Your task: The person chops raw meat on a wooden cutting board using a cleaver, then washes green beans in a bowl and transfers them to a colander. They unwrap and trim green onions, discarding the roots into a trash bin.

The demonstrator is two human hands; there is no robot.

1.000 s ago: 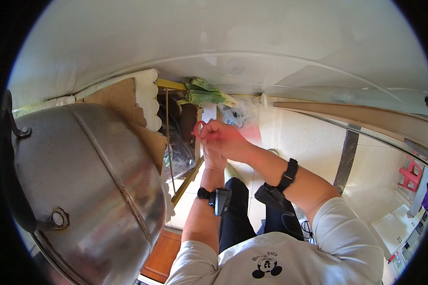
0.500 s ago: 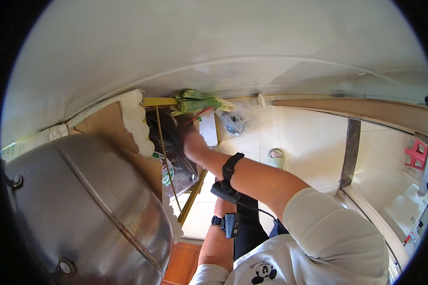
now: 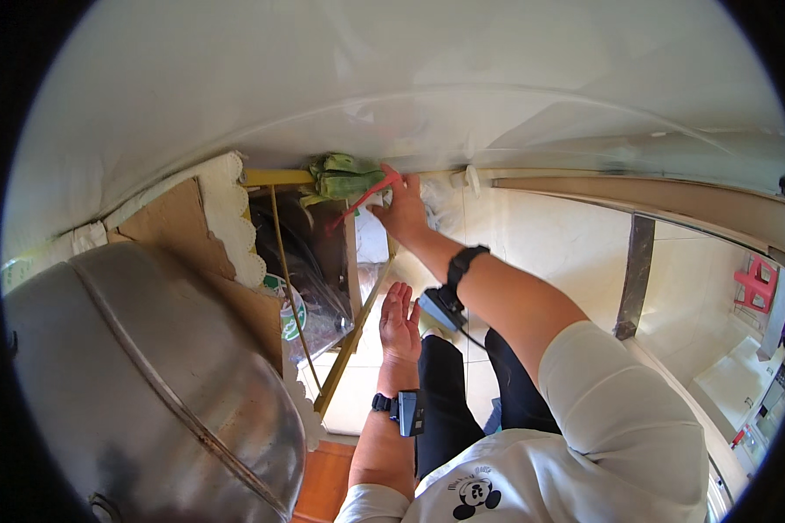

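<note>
My right hand [image 3: 403, 209] is at the stalk end of a bundle of leafy green vegetables, perhaps leeks [image 3: 344, 177]. Its fingers are at the upper end of a thin red strap [image 3: 360, 202], which slants down to the left toward the dark contents of a yellow-framed rack [image 3: 347, 366]. The fingers look bent on the strap, and the hand hides part of the stalks. Lower down, near the rack's right edge, my left hand [image 3: 399, 322] is open with fingers stretched upward, holding nothing.
A large metal vessel [image 3: 166, 366] fills the left side, beside torn cardboard [image 3: 179, 222] and a scalloped white cover [image 3: 227, 209]. Clear plastic [image 3: 327, 318] lies within the rack. A pale wall runs across the top. A pink stool [image 3: 756, 281] stands far right.
My right hand has come out of the rack, up and to the right, and the red strap's upper end has risen with it. My left hand has come into view below.
</note>
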